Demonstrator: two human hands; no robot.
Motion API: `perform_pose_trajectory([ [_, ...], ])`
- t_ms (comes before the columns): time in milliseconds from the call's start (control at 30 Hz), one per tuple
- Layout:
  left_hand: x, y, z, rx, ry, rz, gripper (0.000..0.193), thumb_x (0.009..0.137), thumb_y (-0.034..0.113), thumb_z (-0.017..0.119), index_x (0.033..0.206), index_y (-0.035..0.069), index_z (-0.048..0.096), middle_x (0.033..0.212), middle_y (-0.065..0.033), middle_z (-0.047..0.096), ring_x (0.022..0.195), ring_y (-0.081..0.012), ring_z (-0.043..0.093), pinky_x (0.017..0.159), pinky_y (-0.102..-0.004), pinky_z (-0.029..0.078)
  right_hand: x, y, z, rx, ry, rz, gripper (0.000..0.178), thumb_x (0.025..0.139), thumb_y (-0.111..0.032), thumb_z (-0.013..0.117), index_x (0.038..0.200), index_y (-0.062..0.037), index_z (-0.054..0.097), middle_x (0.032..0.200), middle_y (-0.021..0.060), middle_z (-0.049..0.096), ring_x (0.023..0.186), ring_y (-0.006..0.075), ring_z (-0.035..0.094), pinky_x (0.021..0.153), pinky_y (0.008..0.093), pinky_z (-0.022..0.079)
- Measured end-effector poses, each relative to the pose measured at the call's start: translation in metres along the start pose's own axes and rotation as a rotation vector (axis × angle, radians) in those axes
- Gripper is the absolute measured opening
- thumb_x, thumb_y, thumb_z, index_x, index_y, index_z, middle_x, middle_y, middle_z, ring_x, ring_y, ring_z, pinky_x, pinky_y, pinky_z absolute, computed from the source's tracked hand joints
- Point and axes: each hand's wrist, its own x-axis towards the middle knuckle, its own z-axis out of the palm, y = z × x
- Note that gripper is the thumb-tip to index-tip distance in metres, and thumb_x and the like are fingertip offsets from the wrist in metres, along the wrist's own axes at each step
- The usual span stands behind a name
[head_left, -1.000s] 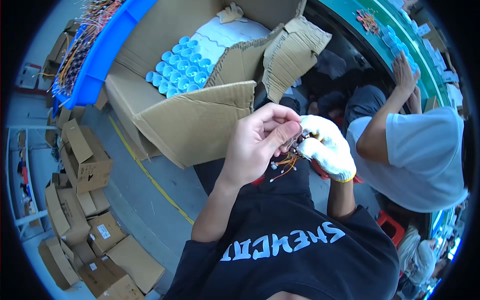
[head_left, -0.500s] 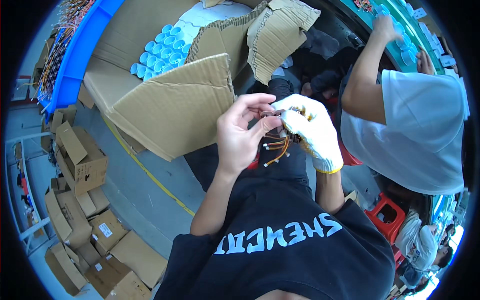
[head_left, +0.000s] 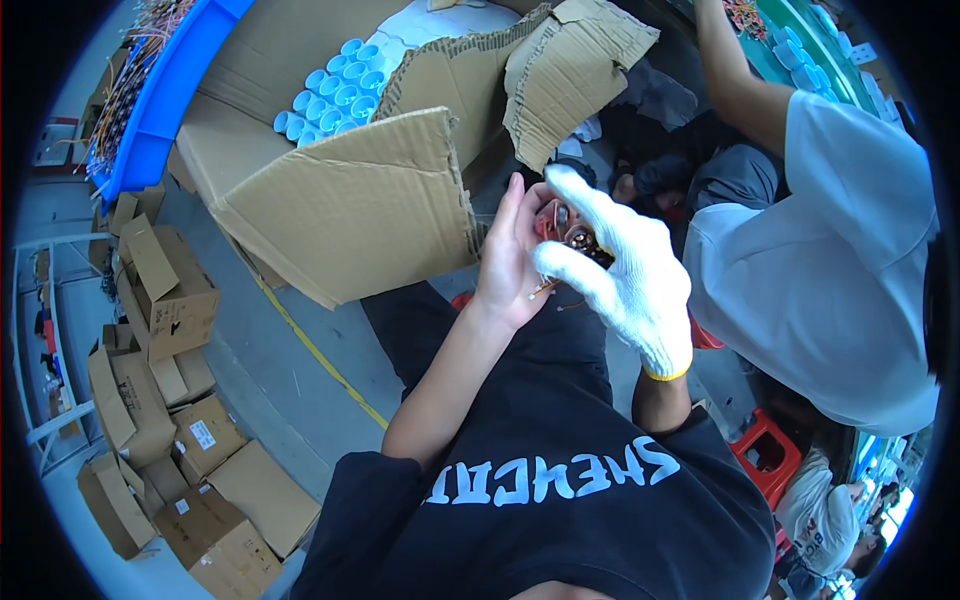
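Note:
Between my two hands is a bunch of small wired parts [head_left: 580,240], with dark round ends, reddish pieces and a few thin orange-brown leads. My left hand [head_left: 512,255] is bare, its fingers stretched upward and its palm turned against the left side of the bunch. A white knitted glove with a yellow cuff covers my right hand [head_left: 640,270]. Its thumb and forefinger are spread in a wide curve around the parts, and its other fingers are mostly hidden behind them. Exactly what kind of parts these are is too small to make out.
A big open carton [head_left: 340,215] with torn flaps stands ahead, holding several light-blue cups [head_left: 345,95]. A blue bin [head_left: 165,110] of wires is at upper left. Empty cartons [head_left: 170,300] lie left. A co-worker [head_left: 850,260] sits right, beside a green bench [head_left: 850,80] and red stool [head_left: 770,460].
My left hand's pinch has loosened and its fingers have straightened. My right thumb and forefinger have spread apart around the parts. The dangling leads are now mostly hidden. The co-worker's arm has reached farther forward.

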Motion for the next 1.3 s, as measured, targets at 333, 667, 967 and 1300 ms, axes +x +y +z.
perform_pose_trajectory([
  [333,0.012,0.008,-0.028,0.288,-0.144,0.148,0.021,0.098,0.027,0.044,0.105,0.008,0.048,0.088,-0.0054,0.057,0.073,-0.0109,0.056,0.064,-0.0237,0.046,0.004,0.012,-0.024,0.282,-0.217,0.196,0.065,0.073,-0.030,0.077,0.123,-0.0013,0.048,0.108,0.0094,0.059,0.094,0.0157,0.058,0.084,0.0268,0.044],
  [667,0.004,0.004,-0.015,1.074,-0.186,0.506,0.020,0.094,0.022,0.057,0.091,0.003,0.052,0.071,0.0010,0.052,0.058,-0.0017,0.042,0.051,-0.0195,0.033,-0.001,0.011,-0.008,0.591,-0.111,0.315,0.033,0.089,-0.019,0.060,0.116,-0.0010,0.054,0.100,0.0062,0.061,0.094,0.0109,0.056,0.084,0.0247,0.044],
  [967,0.010,0.001,-0.033,0.873,-0.067,0.555,0.023,0.093,0.024,0.058,0.087,0.002,0.054,0.066,0.0040,0.050,0.060,-0.0003,0.040,0.051,-0.0190,0.032,-0.003,0.019,0.026,0.806,0.073,0.418,0.024,0.093,-0.019,0.055,0.109,-0.0014,0.057,0.094,0.0042,0.061,0.084,0.0072,0.054,0.075,0.0224,0.043],
  [1300,0.020,0.001,-0.038,1.018,0.011,0.737,0.022,0.098,0.022,0.048,0.087,0.003,0.054,0.068,0.0029,0.049,0.056,-0.0033,0.038,0.052,-0.0192,0.030,0.003,0.030,0.042,0.673,0.075,0.328,0.023,0.094,-0.018,0.052,0.108,-0.0005,0.058,0.092,0.0059,0.062,0.083,0.0090,0.056,0.074,0.0233,0.045],
])
